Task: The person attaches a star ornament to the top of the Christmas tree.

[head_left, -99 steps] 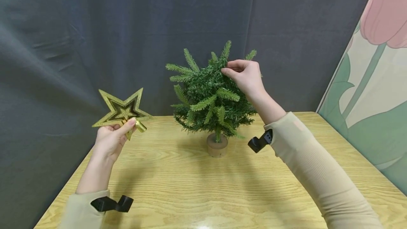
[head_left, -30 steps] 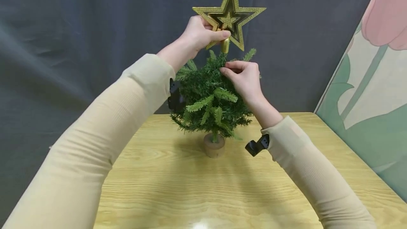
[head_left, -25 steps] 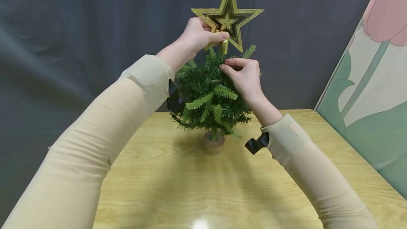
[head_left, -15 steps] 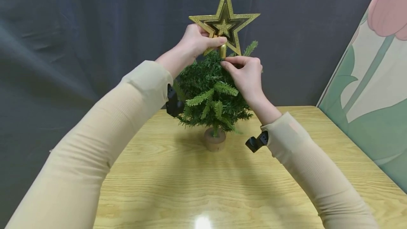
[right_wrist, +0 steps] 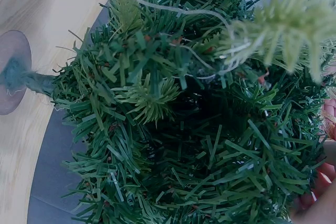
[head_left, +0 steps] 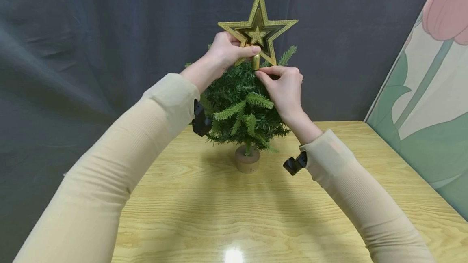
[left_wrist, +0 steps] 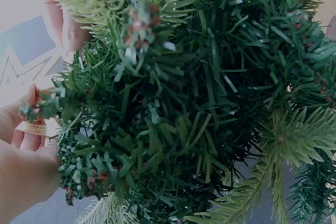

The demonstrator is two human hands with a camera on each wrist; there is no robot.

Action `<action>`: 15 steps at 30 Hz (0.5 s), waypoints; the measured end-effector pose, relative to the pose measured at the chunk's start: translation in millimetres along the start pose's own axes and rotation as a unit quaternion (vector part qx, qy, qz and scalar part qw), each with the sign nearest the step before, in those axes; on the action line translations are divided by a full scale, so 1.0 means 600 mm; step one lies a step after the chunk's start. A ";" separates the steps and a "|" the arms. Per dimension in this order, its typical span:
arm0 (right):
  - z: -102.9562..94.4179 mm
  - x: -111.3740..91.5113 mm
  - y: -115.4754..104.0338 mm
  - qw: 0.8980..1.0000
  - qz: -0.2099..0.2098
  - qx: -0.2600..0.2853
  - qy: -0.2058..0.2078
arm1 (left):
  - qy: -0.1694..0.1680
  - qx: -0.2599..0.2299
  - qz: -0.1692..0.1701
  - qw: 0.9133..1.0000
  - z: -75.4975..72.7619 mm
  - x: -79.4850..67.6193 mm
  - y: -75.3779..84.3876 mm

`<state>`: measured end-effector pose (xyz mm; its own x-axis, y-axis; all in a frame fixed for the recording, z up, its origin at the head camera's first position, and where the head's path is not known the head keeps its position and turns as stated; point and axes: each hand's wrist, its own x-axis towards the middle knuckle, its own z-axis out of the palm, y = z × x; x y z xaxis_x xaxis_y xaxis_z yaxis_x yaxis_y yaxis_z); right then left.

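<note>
My left hand (head_left: pixel 227 52) pinches a gold star tree topper (head_left: pixel 257 35) by its lower part, thumb in front. The star stands upright over a small artificial Christmas tree (head_left: pixel 239 111), and its gold tube (head_left: pixel 256 63) sits at the tip of the tree. Just below the tube, my right hand (head_left: pixel 286 88) pinches the treetop between thumb and forefinger. How far the tip is inside the tube is hidden. Green branches (left_wrist: pixel 168 108) fill the left wrist view, with part of the left hand (left_wrist: pixel 29 177) at its edge. In the right wrist view, fingers (right_wrist: pixel 317 211) show at the lower right.
The tree's round wooden base (head_left: pixel 247 164) stands on a wood-grain table (head_left: pixel 204 214). A dark grey curtain (head_left: pixel 120 31) hangs behind and to the left. At the right is a panel with a tulip picture (head_left: pixel 431 104). Black wrist cameras (head_left: pixel 294 164) hang from the cuffs.
The left hand has carried the star from the left side of the table up over the tree, then lowered it onto the tip. The right hand has stayed at the treetop.
</note>
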<state>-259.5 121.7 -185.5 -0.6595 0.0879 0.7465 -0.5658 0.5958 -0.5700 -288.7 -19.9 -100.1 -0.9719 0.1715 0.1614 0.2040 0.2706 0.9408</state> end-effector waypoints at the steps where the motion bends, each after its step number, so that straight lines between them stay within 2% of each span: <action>1: 0.000 0.000 0.000 1.000 0.001 0.000 0.000 | 0.001 0.002 0.000 1.000 0.000 0.000 -0.001; 8: -0.003 -0.003 0.001 1.000 0.000 0.001 -0.006 | 0.003 0.007 0.004 1.000 0.001 0.002 -0.008; 15: -0.021 -0.003 -0.003 1.000 0.000 0.005 -0.009 | -0.002 0.015 -0.004 1.000 -0.003 0.001 -0.011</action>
<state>-250.9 130.3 -181.6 -0.6684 0.0728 0.7402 -0.5707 0.5880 -0.5732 -291.1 -23.4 -105.5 -0.9729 0.1729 0.1533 0.2003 0.2995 0.9328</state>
